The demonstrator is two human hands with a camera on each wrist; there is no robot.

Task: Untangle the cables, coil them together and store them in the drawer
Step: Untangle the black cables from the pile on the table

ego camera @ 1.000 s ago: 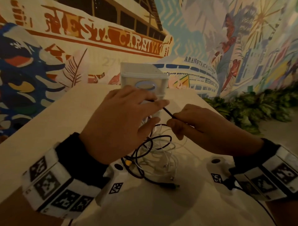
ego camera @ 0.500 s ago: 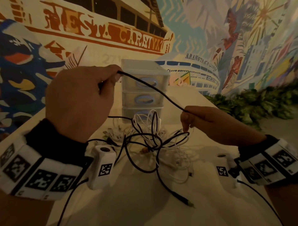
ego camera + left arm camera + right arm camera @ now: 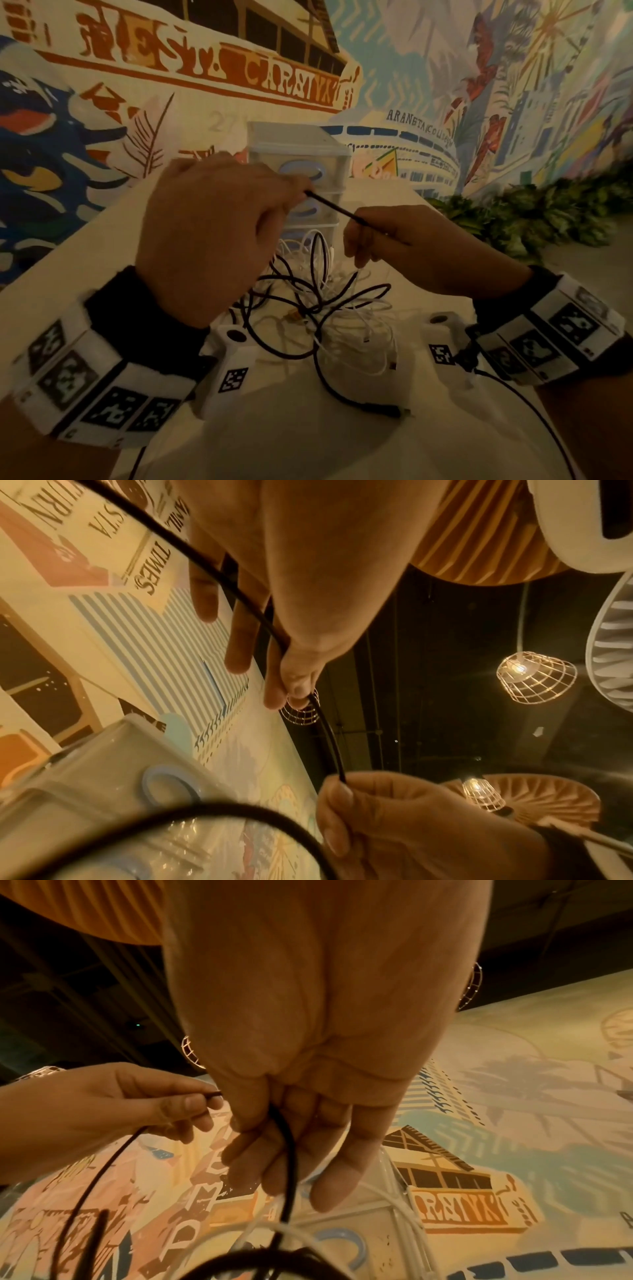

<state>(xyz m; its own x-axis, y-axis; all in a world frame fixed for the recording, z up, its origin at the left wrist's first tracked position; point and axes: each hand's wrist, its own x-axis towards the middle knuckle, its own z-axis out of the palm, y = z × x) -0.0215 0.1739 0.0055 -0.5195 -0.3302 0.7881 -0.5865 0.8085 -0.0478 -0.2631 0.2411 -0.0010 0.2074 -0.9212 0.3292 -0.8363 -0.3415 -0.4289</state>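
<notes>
Since half a second ago the left hand [image 3: 209,236] has dropped from its raised pull and closed in on the right hand [image 3: 404,246], shortening the taut span of black cable [image 3: 330,207] between them. Both hands pinch that cable, left at thumb and forefinger, right with fingers curled round it. Its long axis runs left-high to right-low, above the tangle [image 3: 322,308] lying on the bench [image 3: 85,246], just below and between the hands, before the drawers [image 3: 301,161].
</notes>
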